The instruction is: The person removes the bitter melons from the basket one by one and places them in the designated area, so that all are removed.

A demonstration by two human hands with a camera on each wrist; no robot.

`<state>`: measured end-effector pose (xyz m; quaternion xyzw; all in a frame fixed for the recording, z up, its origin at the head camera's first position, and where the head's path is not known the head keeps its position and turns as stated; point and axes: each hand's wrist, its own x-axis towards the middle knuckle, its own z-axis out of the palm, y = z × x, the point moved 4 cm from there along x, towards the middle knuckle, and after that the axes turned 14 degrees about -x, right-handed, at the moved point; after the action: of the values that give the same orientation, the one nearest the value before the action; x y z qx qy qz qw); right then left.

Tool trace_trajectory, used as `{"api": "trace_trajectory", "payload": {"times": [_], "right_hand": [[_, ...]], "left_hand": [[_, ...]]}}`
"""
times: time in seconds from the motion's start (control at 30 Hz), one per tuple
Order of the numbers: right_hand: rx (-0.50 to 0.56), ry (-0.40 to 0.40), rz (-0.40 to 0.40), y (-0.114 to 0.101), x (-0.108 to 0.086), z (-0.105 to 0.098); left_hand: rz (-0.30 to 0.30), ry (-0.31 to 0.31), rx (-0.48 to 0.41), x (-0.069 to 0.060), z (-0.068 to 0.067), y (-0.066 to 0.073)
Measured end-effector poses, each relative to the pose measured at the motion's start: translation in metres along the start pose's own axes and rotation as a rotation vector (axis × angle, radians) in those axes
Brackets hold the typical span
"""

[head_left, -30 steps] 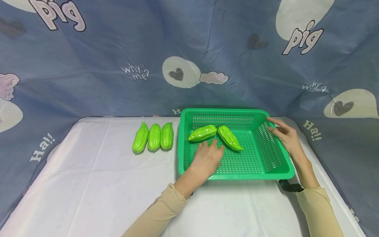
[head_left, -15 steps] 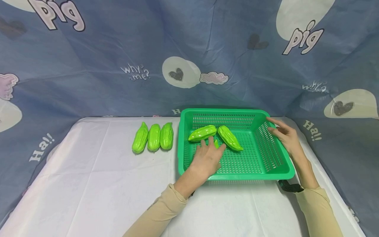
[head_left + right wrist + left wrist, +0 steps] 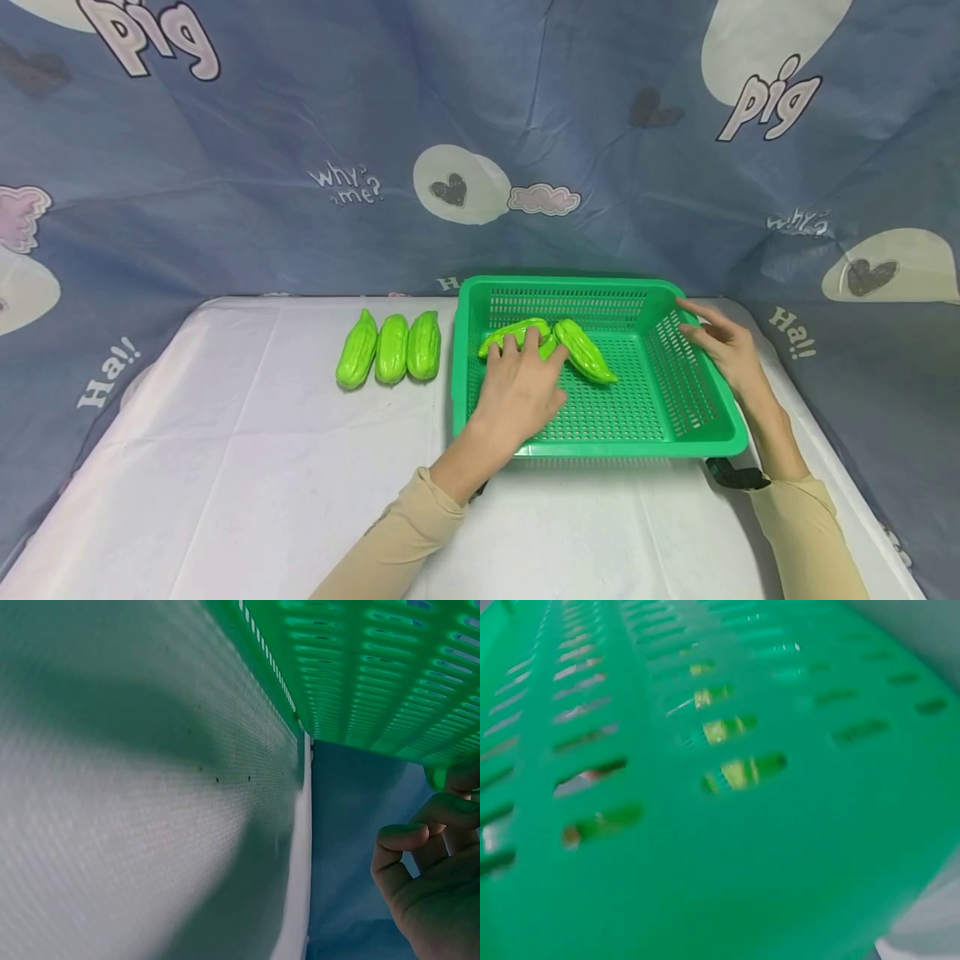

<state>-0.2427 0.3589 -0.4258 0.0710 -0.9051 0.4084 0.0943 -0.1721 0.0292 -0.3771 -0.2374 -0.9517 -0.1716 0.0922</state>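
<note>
A bright-green vegetable (image 3: 548, 346), mostly hidden, sits gripped by the left hand (image 3: 519, 388) inside the green basket (image 3: 615, 448); its exposed end points forward, long axis slanting rightward. Right hand (image 3: 727, 354) touches the rim, grip unclear.

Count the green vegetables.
6 vegetables. Three side by side on the table, left of the basket. Inside it: one partly covered by the left hand, one to its right, one mostly hidden under that hand. Others could be hidden there.

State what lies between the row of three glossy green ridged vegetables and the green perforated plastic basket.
The head view shows only bare white cloth between the vegetable row and the basket.
</note>
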Motion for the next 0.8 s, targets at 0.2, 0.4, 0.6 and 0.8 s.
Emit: {"api": "trace_trajectory", "payload": {"times": [0.2, 0.4, 0.6, 0.8], "right_hand": [[0.008, -0.003, -0.009, -0.003, 0.000, 0.000], [0.034, -0.008, 0.005, -0.003, -0.001, 0.000], [0.072, -0.014, 0.011, -0.002, -0.001, 0.001], [0.058, -0.011, 0.008, -0.002, -0.001, 0.002]], "left_hand": [[0.000, 0.087, -0.115, -0.004, -0.018, -0.007], [-0.012, 0.183, -0.171, -0.007, -0.034, -0.018], [-0.026, 0.231, -0.156, -0.011, -0.047, -0.031], [-0.057, 0.250, -0.140, -0.016, -0.061, -0.048]]}}
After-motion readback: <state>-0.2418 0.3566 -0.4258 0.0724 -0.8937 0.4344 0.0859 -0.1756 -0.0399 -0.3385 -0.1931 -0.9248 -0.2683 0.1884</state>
